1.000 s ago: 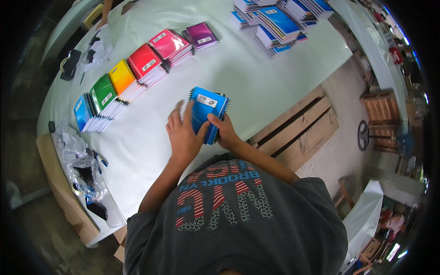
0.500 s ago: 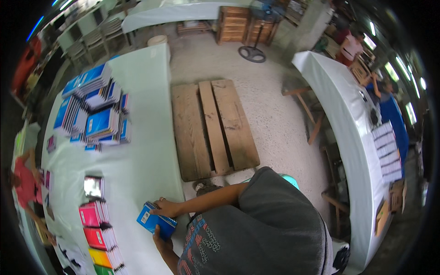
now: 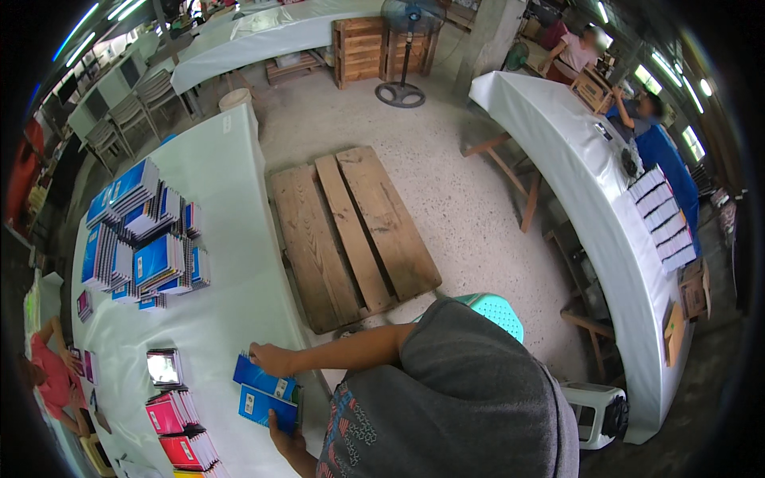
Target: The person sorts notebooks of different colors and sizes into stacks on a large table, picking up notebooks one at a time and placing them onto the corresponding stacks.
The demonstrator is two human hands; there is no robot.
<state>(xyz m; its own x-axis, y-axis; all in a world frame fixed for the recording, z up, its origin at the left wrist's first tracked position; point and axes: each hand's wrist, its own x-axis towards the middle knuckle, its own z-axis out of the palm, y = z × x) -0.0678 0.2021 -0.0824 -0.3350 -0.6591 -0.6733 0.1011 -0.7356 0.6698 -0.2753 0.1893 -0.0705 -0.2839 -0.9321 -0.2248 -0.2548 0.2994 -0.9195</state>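
Note:
Two blue spiral notebooks are between my hands at the edge of the long white-covered table. My left hand (image 3: 287, 436) grips the lower blue notebook (image 3: 259, 405), thumb on its cover and fingers underneath. My right hand (image 3: 272, 359) is closed at the top edge of the upper blue notebook (image 3: 253, 374), which partly tucks behind the lower one. How many notebooks lie underneath cannot be made out. Beyond my hands stand pink notebooks (image 3: 169, 414), a red notebook stack (image 3: 185, 451) and a dark-edged shiny stack (image 3: 164, 368).
Blue notebook piles (image 3: 155, 259) stand farther along the table (image 3: 231, 199). A wooden pallet (image 3: 358, 231) lies on the floor alongside, near a turquoise stool (image 3: 494, 315). A second covered table (image 3: 550, 151) curves along the right. A person in pink (image 3: 56, 370) works across the table.
The two blue notebooks have come apart, the upper one shifting away from the lower, with my right hand at its top edge. The whole view has also swung.

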